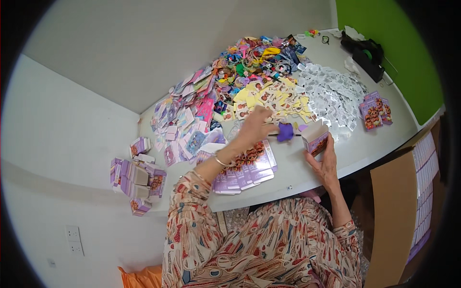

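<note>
A small purple cardboard box (pixel 315 139) with its upper end unclosed is held in my right hand (pixel 324 162), fingers wrapped around its side. My left hand (pixel 254 128) hovers over the middle of the table, its fingers blurred, so I cannot make out whether anything is in them. Just right of its fingertips lies a bright purple item (pixel 285 132) with thin dark ends; its kind is unclear. Beyond that hand are yellow printed cards (pixel 273 98). Beneath my left wrist, a stack of flat purple cartons (pixel 245 175) lies near the table's front edge, partly covered by my arm.
A heap of small colourful trinkets (pixel 240 62) sits at the back, with white printed slips (pixel 331 93) to its right. Pastel packets (pixel 187 115) spread leftward. Purple boxes stand at left (pixel 132 177) and right (pixel 374 113). A black tape dispenser (pixel 367 62) and large brown carton (pixel 394 211) are rightward.
</note>
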A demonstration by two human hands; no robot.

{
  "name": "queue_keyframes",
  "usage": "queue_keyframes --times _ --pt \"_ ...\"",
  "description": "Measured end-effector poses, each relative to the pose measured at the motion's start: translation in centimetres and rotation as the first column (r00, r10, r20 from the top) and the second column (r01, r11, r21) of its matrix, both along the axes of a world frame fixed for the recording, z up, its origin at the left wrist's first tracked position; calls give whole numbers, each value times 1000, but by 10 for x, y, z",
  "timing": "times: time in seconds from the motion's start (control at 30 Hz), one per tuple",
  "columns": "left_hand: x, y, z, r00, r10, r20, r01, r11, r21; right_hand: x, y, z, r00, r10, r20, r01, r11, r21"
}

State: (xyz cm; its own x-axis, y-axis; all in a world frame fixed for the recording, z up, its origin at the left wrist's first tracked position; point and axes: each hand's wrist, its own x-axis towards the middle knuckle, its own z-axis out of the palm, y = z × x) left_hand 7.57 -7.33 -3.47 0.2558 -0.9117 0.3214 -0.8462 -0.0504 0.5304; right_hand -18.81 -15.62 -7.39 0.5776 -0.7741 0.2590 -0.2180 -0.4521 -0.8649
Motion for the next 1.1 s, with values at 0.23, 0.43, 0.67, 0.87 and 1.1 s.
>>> queue_keyframes --times 0.23,0.43,0.67,0.87,1.1 --pt "171 83 4 785 456 419 -543 832 111 4 5 10 998 -6 55 4 999 35" --pt "180 90 -24 705 440 557 -586 803 107 -3 4 9 998 -35 51 34 999 16" --pt "179 81 -15 636 379 673 -422 900 -108 -1 4 9 999 -27 46 27 1000 14" --pt "145 60 17 589 501 634 -459 853 -249 -5 2 12 999 -40 -26 40 999 22" --pt "133 40 47 809 556 191 -460 801 -384 -5 3 15 999 -21 -45 18 998 -66"
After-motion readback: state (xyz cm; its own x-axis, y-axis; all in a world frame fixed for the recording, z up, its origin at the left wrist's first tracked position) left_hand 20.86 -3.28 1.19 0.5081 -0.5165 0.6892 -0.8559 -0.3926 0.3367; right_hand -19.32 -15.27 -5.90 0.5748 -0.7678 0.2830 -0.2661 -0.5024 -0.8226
